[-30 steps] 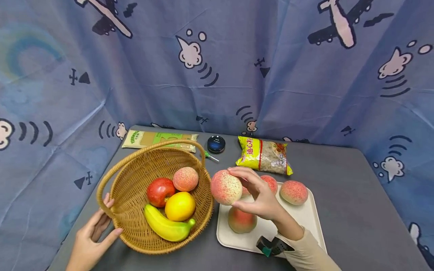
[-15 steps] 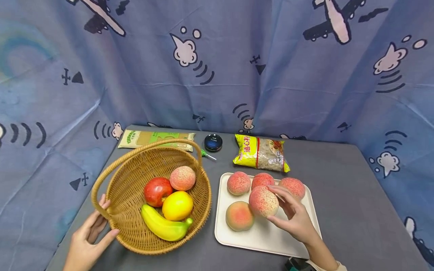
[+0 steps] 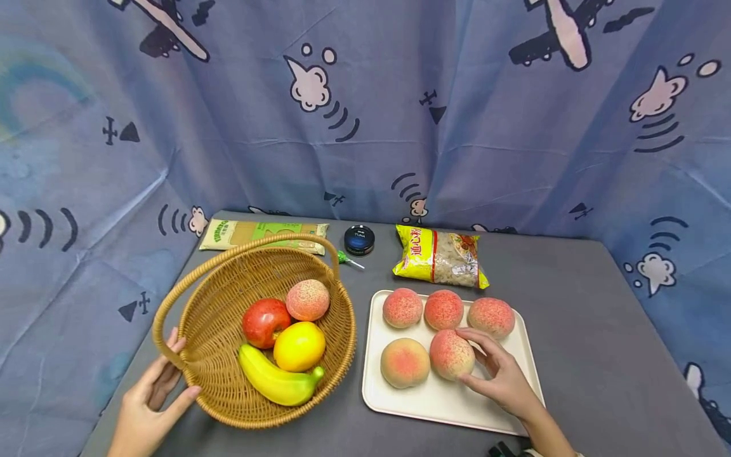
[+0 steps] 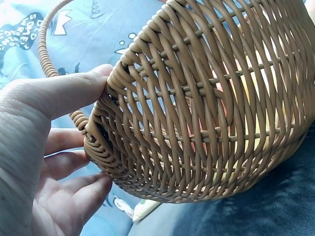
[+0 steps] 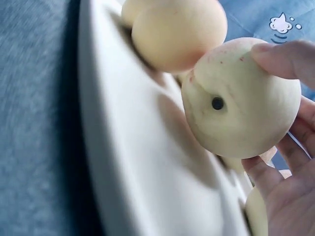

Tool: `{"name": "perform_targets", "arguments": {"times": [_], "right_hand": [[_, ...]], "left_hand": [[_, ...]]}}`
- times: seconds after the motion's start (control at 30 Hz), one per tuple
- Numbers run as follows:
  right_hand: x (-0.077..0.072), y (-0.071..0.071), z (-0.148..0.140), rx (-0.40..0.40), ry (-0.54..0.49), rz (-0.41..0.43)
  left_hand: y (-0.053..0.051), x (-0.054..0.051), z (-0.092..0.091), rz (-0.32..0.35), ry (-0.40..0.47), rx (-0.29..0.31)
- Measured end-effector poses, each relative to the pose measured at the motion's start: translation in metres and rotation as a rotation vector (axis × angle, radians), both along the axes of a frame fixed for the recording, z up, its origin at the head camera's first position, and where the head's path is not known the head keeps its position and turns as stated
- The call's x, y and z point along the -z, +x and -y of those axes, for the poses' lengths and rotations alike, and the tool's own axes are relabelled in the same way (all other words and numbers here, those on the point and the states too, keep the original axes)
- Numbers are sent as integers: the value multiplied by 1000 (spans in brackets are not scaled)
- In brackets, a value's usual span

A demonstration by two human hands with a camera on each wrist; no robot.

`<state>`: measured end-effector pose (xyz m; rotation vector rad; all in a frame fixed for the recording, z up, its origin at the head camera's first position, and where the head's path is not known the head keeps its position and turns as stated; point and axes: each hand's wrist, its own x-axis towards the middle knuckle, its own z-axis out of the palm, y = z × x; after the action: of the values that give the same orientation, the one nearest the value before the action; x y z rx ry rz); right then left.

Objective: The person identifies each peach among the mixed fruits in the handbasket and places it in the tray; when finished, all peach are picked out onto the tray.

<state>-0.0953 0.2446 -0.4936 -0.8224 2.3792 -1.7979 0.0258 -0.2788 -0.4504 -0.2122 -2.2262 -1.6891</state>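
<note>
My left hand point(image 3: 150, 395) holds the near left rim of a wicker basket point(image 3: 214, 406), thumb and fingertips against it beside the handle's base. In the left wrist view, the woven wall point(image 4: 197, 108) fills most of the picture. Inside the basket lie a red apple point(image 3: 265, 322), a peach point(image 3: 308, 300), a yellow lemon-like fruit point(image 3: 299, 346) and a banana point(image 3: 280, 379). On the right, my right hand point(image 3: 502, 377) pinches a speckled peach point(image 3: 450, 355) at the white tray point(image 3: 445, 406); the right wrist view shows its pale underside point(image 5: 241, 108) tilted. Several other peaches rest on the tray, including a paler one point(image 3: 405, 363).
Behind the basket lies a long noodle packet point(image 3: 240, 233). A dark tuna tin point(image 3: 359, 240) and a green lollipop point(image 3: 344, 258) are to its right. A yellow pasta bag point(image 3: 442, 257) lies behind the tray. Printed blue cloth point(image 3: 365, 127) surrounds the grey table point(image 3: 577, 304).
My right hand has carried the speckled peach rightward from beside the basket and lowered it to the tray. My left hand keeps its place on the basket.
</note>
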Motion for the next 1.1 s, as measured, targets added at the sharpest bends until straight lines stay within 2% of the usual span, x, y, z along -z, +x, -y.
{"name": "perform_targets", "arguments": {"times": [0.2, 0.43, 0.7, 0.8, 0.97, 1.1], "right_hand": [[4, 1, -2, -2, 21, 62], [3, 5, -3, -38, 111, 24], [1, 11, -8, -88, 101, 129], [2, 12, -10, -85, 115, 124], [2, 16, -11, -79, 170, 61], [2, 19, -10, -90, 169, 42]], "left_hand": [[0, 1, 0, 5, -18, -15], [1, 1, 0, 28, -29, -30], [0, 0, -1, 3, -15, -22], [0, 0, 0, -8, 2, -11], [0, 0, 0, -23, 22, 6], [0, 0, 0, -23, 21, 7]]}}
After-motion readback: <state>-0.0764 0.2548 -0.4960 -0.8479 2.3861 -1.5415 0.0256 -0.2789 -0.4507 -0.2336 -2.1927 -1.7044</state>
